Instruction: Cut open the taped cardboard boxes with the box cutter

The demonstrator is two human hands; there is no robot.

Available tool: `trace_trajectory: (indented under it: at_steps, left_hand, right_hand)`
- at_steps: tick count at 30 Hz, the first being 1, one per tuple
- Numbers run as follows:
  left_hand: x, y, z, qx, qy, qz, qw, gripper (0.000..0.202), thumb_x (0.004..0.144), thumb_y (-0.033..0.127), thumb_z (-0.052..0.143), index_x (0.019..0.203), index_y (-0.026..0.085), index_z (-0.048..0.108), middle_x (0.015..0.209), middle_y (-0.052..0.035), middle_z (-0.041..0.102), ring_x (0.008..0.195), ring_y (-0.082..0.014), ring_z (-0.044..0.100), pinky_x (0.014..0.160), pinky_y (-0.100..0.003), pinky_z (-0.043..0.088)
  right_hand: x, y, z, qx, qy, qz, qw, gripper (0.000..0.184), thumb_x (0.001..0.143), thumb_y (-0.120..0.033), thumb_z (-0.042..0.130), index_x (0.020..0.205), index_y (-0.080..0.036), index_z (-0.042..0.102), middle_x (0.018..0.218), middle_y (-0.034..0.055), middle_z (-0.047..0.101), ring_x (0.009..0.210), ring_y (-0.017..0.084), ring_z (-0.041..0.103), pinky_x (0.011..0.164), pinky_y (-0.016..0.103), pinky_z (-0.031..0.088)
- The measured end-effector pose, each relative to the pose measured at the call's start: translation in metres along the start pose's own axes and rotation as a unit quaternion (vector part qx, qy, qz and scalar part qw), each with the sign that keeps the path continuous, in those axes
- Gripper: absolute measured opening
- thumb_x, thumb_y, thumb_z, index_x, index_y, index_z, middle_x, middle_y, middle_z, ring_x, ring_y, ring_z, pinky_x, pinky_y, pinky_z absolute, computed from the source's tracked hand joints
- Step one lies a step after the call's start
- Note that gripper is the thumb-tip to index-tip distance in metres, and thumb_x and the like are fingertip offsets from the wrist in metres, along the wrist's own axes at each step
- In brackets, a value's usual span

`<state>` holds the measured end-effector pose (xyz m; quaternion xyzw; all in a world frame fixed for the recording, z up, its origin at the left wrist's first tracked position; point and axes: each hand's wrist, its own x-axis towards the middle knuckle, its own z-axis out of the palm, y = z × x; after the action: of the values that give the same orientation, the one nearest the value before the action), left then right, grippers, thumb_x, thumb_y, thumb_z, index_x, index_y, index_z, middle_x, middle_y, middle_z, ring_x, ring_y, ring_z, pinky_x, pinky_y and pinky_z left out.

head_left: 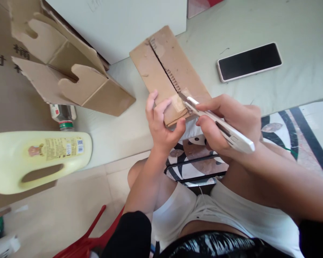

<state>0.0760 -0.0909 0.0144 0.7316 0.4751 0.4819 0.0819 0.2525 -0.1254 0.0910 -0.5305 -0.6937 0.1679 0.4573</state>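
A small brown cardboard box [177, 57] lies on the pale table, a dark seam running along its top. Clear tape [178, 103] covers the near end of that seam. My left hand [163, 125] grips the near left corner of the box, fingers on top and thumb at the near side. In my right hand [228, 118] is a white utility knife [223, 125]. Its blade tip touches the seam beside the tape.
To the right lies a phone [249, 61], screen dark. At the left stand an open cardboard carton [78, 79], a bottle with a green cap [63, 115] and a pale yellow jug [40, 157]. A white box [129, 25] rises at the back.
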Motion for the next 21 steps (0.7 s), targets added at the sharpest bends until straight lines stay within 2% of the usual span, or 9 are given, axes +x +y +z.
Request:
trace_trajectory:
  at_steps: [4, 10, 15, 19, 21]
  left_hand:
    - [-0.0001, -0.0048, 0.002, 0.024, 0.013, 0.024, 0.999, 0.058, 0.093, 0.071, 0.047, 0.129, 0.026, 0.051, 0.15, -0.0137, 0.046, 0.145, -0.0336, 0.046, 0.12, -0.058, 0.037]
    - [0.0, -0.0078, 0.0016, 0.018, 0.009, 0.03, 0.999, 0.056, 0.093, 0.069, 0.048, 0.13, 0.027, 0.051, 0.15, -0.0127, 0.045, 0.145, -0.0343, 0.046, 0.12, -0.059, 0.037]
    - [0.0018, -0.0054, -0.0012, -0.014, -0.019, 0.028, 0.999, 0.057, 0.093, 0.069, 0.048, 0.131, 0.027, 0.052, 0.151, -0.0131, 0.045, 0.147, -0.0351, 0.044, 0.121, -0.061, 0.035]
    - [0.0026, -0.0044, -0.0002, -0.042, -0.01, 0.018, 0.999, 0.057, 0.091, 0.07, 0.051, 0.129, 0.027, 0.053, 0.152, -0.0132, 0.045, 0.147, -0.0347, 0.045, 0.122, -0.061, 0.035]
    - [0.0027, -0.0032, 0.0004, -0.046, -0.011, 0.012, 0.999, 0.058, 0.091, 0.071, 0.052, 0.129, 0.027, 0.053, 0.152, -0.0131, 0.045, 0.147, -0.0348, 0.045, 0.122, -0.061, 0.035]
  right_hand:
    - [-0.0001, 0.002, -0.0018, 0.03, 0.053, -0.029, 0.998, 0.005, 0.084, -0.02, 0.06, 0.083, -0.022, 0.064, 0.052, -0.008, 0.054, 0.042, 0.006, 0.048, 0.044, 0.022, 0.04]
    - [0.0018, 0.0053, -0.0038, 0.017, 0.001, -0.033, 0.999, 0.009, 0.082, -0.017, 0.059, 0.086, -0.022, 0.065, 0.055, -0.0064, 0.059, 0.045, 0.007, 0.052, 0.044, 0.022, 0.042]
    - [-0.0004, 0.008, -0.0062, 0.04, 0.043, -0.019, 0.998, 0.006, 0.084, -0.021, 0.062, 0.081, -0.023, 0.067, 0.051, -0.007, 0.054, 0.043, 0.008, 0.052, 0.043, 0.023, 0.04]
    - [0.0004, 0.0061, -0.0059, 0.048, 0.002, 0.012, 0.999, 0.005, 0.085, -0.021, 0.062, 0.085, -0.021, 0.067, 0.053, -0.007, 0.058, 0.042, 0.006, 0.05, 0.043, 0.02, 0.041]
    - [0.0004, 0.0046, -0.0083, 0.058, 0.002, 0.029, 0.998, 0.005, 0.085, -0.021, 0.063, 0.086, -0.022, 0.067, 0.054, -0.0064, 0.06, 0.043, 0.007, 0.052, 0.043, 0.021, 0.042]
